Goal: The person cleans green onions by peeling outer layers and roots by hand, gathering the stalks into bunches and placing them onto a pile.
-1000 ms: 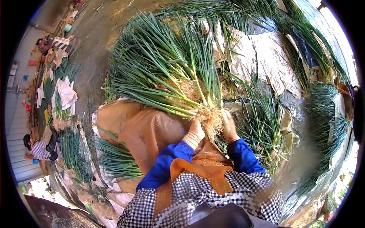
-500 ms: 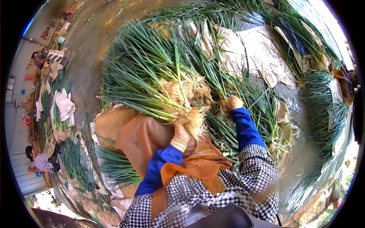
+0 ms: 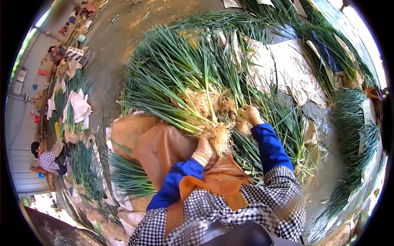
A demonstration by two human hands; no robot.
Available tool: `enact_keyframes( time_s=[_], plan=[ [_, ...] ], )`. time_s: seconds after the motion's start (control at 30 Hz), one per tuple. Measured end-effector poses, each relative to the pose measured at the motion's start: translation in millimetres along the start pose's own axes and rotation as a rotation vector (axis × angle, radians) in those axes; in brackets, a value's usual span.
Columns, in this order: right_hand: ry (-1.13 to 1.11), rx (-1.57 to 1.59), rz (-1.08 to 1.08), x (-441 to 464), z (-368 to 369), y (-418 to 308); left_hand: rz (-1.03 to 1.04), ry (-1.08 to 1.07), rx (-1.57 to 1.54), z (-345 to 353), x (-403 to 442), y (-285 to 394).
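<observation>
Long green onions with pale stems and stringy roots lie in a large heap [image 3: 164, 69] in front of me. My left hand [image 3: 205, 144] is closed round the stems of a bunch [image 3: 186, 123] just above its roots [image 3: 221, 139], over the brown apron [image 3: 160, 147]. To the right, my right hand [image 3: 251, 115] is closed on the root end of more green onions [image 3: 239, 88], whose leaves stretch away from me. The two hands are apart. Rubber bands circle my left wrist.
Pale sacking [image 3: 291, 69] lies beyond the heap. Loose green onions [image 3: 287, 123] are at my right, bundled ones [image 3: 355, 127] farther right. At the far left a person in a checked top [image 3: 46, 160] sits beside more bundles [image 3: 84, 164].
My right hand has left the held bunch, reached right and closed on other green onions, and now draws them slightly nearer. My left hand moved a little left, still holding its bunch.
</observation>
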State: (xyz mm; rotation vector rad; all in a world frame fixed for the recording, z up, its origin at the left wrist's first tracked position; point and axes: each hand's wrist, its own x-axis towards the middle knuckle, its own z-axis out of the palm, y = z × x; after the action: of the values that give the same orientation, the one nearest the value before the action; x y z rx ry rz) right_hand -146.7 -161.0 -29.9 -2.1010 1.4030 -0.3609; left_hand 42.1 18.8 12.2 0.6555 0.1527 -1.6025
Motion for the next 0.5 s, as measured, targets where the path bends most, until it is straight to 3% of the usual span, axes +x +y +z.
enact_keyframes(
  time_s=[0.07, 0.13, 0.17, 0.2, 0.3, 0.33, 0.4, 0.43, 0.47, 0.5],
  plan=[
    [-0.310, 0.962, 0.148, -22.8, -56.5, -59.4, -0.012, -0.018, -0.035, 15.8, -6.3, -2.0],
    [-0.286, 1.060, 0.088, -31.5, -37.7, -58.7, -0.156, -0.125, -0.151, 45.4, -20.5, -3.3],
    [-0.326, 1.134, 0.029, -44.5, -52.5, -86.6, -0.138, -0.173, -0.119, 45.5, -19.6, -7.6],
    [-0.265, 1.176, 0.102, -53.5, -45.9, -98.4, -0.118, -0.218, -0.089, 39.5, -18.4, -14.8],
    [-0.350, 1.118, 0.117, -39.4, -12.0, -81.0, -0.119, -0.069, 0.056, 31.4, -17.8, -19.8],
    [-0.123, 0.856, 0.006, -31.7, 9.2, -70.0, -0.093, -0.019, 0.076, 29.1, -15.6, -23.3],
    [0.105, -0.008, 0.051, -26.7, 8.7, -82.9, -0.096, 0.078, 0.125, 22.9, -9.2, -31.4],
    [0.091, -0.197, -0.019, -26.0, 16.3, -76.1, -0.090, 0.141, 0.146, 20.0, -5.9, -33.5],
    [-0.040, -0.278, 0.021, -27.5, 10.6, -85.3, -0.084, 0.205, 0.167, 13.9, -2.0, -36.2],
    [-0.039, -0.266, -0.076, -34.5, -2.5, -92.6, -0.046, 0.220, 0.157, 11.0, 0.9, -38.4]
  ],
)
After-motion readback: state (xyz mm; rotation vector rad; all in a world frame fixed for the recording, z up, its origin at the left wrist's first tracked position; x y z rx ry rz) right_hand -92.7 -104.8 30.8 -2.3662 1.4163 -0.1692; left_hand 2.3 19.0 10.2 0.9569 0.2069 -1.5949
